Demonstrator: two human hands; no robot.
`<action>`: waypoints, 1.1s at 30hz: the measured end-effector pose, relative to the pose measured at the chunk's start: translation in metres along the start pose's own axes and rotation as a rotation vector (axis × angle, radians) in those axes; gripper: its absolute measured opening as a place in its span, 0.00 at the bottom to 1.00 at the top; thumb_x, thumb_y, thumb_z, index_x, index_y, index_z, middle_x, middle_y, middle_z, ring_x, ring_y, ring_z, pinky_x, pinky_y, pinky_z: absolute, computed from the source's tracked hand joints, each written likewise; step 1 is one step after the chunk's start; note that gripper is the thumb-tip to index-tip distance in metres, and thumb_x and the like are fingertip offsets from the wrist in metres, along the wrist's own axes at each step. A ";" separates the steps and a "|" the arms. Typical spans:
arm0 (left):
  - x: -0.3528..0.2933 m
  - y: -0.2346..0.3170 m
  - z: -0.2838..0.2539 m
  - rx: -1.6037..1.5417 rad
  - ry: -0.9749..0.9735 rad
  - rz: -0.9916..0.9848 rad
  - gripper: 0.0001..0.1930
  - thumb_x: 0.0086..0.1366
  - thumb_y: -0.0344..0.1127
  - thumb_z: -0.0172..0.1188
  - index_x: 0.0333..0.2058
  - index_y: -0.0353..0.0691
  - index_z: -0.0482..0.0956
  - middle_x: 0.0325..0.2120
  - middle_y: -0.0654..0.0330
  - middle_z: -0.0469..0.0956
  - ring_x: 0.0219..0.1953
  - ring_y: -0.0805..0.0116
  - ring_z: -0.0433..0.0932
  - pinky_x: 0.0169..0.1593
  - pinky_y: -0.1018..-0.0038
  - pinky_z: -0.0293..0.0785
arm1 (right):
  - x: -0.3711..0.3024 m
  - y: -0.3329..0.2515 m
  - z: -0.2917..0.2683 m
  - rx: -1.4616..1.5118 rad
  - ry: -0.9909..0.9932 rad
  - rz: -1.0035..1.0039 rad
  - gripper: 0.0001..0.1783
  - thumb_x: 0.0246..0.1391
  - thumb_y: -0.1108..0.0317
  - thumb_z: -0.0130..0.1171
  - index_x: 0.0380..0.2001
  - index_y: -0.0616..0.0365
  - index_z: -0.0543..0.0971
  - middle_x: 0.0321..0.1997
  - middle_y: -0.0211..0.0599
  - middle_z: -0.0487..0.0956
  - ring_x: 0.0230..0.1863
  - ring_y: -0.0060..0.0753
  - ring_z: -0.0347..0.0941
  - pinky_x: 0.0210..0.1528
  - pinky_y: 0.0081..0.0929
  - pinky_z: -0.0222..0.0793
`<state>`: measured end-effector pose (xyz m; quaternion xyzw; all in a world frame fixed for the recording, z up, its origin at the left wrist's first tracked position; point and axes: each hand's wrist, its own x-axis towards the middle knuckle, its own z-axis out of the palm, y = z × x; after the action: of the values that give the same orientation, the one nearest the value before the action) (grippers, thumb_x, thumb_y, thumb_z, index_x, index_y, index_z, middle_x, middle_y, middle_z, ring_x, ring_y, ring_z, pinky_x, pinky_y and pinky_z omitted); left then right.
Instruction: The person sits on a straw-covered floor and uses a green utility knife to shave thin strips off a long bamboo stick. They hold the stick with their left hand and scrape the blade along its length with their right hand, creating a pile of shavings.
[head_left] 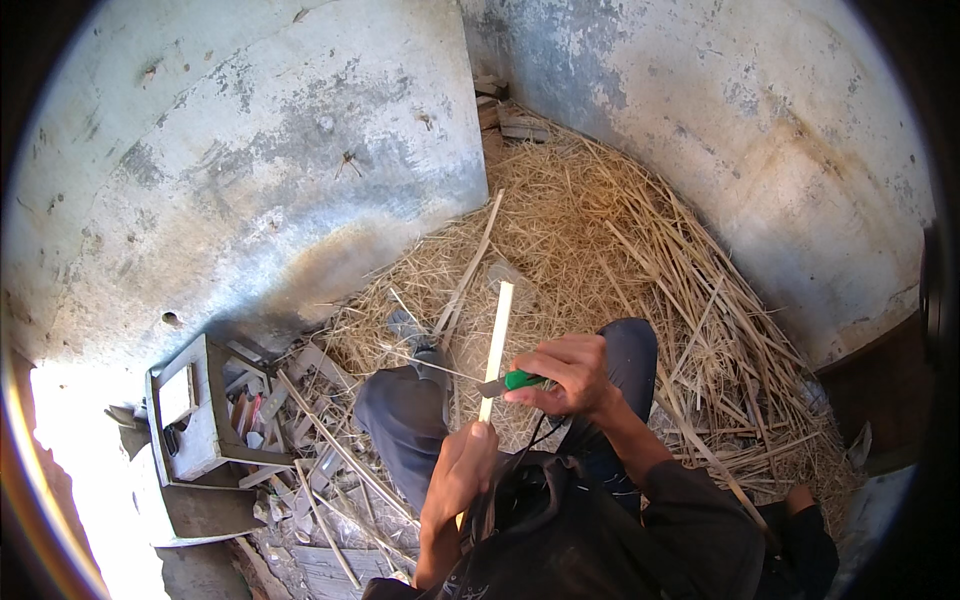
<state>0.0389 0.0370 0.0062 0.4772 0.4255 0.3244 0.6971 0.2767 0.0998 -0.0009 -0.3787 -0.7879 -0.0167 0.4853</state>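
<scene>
My left hand (465,468) is closed around the lower part of a pale, flat wooden strip (497,335), which points away from me between my knees. In my right hand (562,373) is a green-handled knife (520,380), gripped by its handle. Its dark blade lies across the strip, a little beyond my left hand. From the blade a thin pale sliver (432,364) reaches out to the left. Whether the sliver is still joined to the strip I cannot tell. The strip's near end is partly hidden by my left hand and clothing.
A heap of straw-like shavings and long split strips (700,340) covers the floor ahead and to the right. At the left, an open wooden box (215,450) holds odds and ends, with scraps around it. Worn walls (240,150) stand at the far side.
</scene>
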 end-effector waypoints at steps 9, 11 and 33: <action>-0.002 -0.008 -0.009 0.040 -0.050 -0.005 0.32 0.82 0.68 0.43 0.30 0.45 0.66 0.19 0.69 0.63 0.18 0.77 0.62 0.22 0.76 0.62 | 0.003 0.000 -0.002 -0.075 -0.008 -0.029 0.23 0.54 0.41 0.77 0.30 0.50 0.87 0.23 0.20 0.83 0.17 0.24 0.73 0.22 0.27 0.62; -0.002 -0.007 -0.009 0.034 -0.059 0.005 0.32 0.82 0.68 0.43 0.30 0.45 0.66 0.19 0.69 0.62 0.18 0.77 0.62 0.22 0.76 0.62 | 0.003 0.000 -0.002 -0.081 -0.014 -0.032 0.23 0.54 0.40 0.77 0.30 0.49 0.87 0.23 0.20 0.83 0.17 0.24 0.73 0.21 0.27 0.62; 0.003 -0.035 -0.039 0.053 -0.170 -0.114 0.27 0.84 0.60 0.47 0.32 0.45 0.70 0.23 0.69 0.65 0.21 0.78 0.64 0.23 0.77 0.61 | -0.014 0.080 -0.035 0.161 -0.026 0.743 0.25 0.72 0.42 0.61 0.48 0.55 0.86 0.23 0.26 0.75 0.25 0.24 0.71 0.32 0.31 0.67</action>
<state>0.0065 0.0434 -0.0344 0.4961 0.3998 0.2312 0.7352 0.3558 0.1345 -0.0206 -0.5993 -0.6017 0.2273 0.4766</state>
